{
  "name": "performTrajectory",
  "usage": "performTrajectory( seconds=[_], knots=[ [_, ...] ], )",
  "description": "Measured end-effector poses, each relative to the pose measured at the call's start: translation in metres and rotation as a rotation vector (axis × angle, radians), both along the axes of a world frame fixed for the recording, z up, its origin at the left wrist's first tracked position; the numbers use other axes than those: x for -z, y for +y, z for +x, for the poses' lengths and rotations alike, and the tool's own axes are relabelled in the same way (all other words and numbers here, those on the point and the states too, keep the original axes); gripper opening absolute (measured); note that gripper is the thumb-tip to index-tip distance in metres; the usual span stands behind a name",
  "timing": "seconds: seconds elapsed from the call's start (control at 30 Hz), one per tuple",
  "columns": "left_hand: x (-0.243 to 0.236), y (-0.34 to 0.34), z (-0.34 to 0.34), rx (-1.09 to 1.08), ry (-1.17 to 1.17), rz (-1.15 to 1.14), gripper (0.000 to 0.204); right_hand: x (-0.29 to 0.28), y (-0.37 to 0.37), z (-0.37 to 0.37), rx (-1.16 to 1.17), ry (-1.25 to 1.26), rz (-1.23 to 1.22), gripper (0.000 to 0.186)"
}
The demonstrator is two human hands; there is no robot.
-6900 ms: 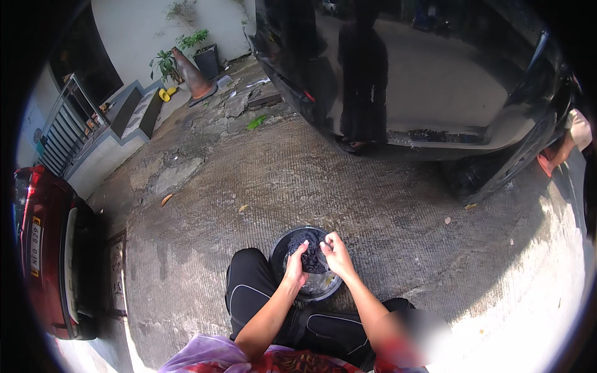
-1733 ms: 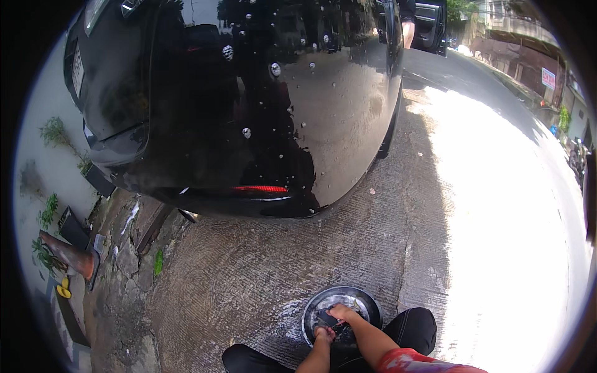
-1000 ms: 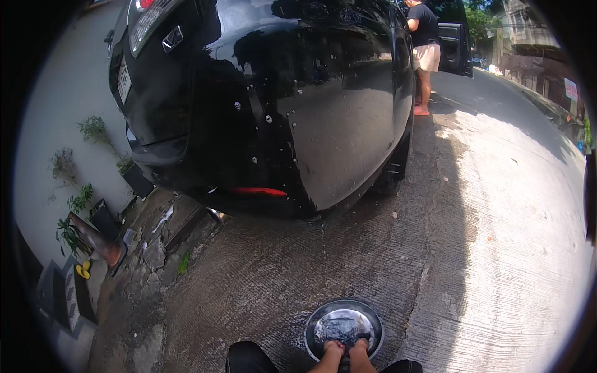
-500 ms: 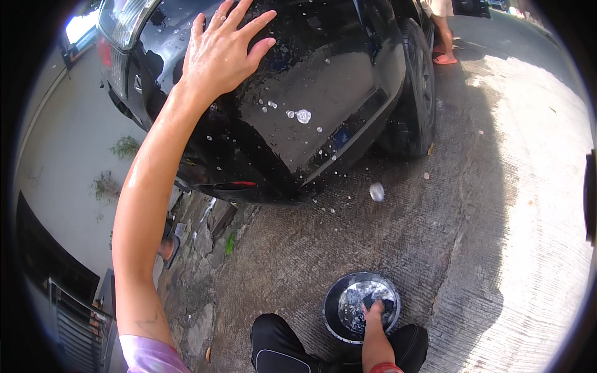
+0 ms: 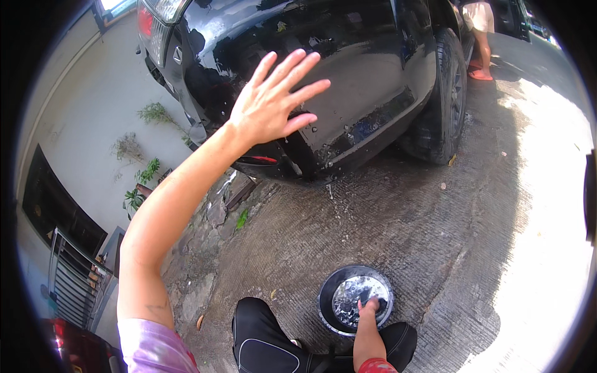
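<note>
My left hand (image 5: pixel 273 102) is raised over the rear bumper of a black car (image 5: pixel 379 74), fingers spread and nothing in it; whether it touches the paint I cannot tell. Water drops and patches of froth mark the lower bumper. Down between my knees, my right hand (image 5: pixel 370 307) is in a black basin (image 5: pixel 328 309) of foamy water, its fingers over a dark cloth (image 5: pixel 381 305) and partly hidden by it.
A rear wheel (image 5: pixel 448 99) stands at the bumper's right. Another person's legs (image 5: pixel 482 31), in red sandals, are farther up beside the car. At left are potted plants (image 5: pixel 149 171), a metal railing (image 5: pixel 71 273) and part of a red vehicle (image 5: pixel 62 339).
My left hand left the basin, rose to the bumper with fingers spread, and over the last half second moved lower and rightward in the picture. My right hand stayed in the basin.
</note>
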State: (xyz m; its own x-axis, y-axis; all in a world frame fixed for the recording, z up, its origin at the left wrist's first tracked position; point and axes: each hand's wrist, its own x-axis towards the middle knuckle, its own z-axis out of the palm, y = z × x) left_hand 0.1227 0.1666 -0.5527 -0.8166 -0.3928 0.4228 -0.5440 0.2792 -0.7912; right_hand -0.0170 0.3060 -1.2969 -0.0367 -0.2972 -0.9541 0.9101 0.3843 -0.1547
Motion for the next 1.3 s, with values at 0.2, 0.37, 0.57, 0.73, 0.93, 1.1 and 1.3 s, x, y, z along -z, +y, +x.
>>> performTrajectory(
  seconds=[0.2,0.37,0.57,0.73,0.93,1.1,1.3],
  knots=[
    [-0.12,-0.003,0.049,0.082,0.497,-0.132,0.055,-0.004,-0.009,-0.007,-0.043,0.037,-0.09,0.04],
    [-0.01,0.002,0.087,0.201,0.539,-0.352,0.06,-0.031,-0.017,0.008,-0.078,0.117,-0.077,0.048],
    [0.125,-0.039,0.227,0.386,0.577,-0.239,0.064,-0.04,-0.009,0.039,-0.459,0.491,-0.227,0.04],
    [0.133,-0.134,0.357,0.466,1.172,-0.159,0.065,-0.008,-0.018,0.069,-1.173,1.16,-0.309,0.039],
    [0.136,-0.164,0.512,0.39,1.031,-0.062,0.056,-0.024,-0.011,0.162,-1.039,1.45,-0.046,0.031],
    [0.144,-0.217,0.577,0.566,1.004,-0.13,0.051,-0.025,-0.01,0.19,-1.045,1.449,0.032,0.028],
    [0.158,-0.232,0.581,0.63,1.027,-0.124,0.044,-0.032,0.018,0.255,-1.182,1.329,0.093,0.034]
  ],
)
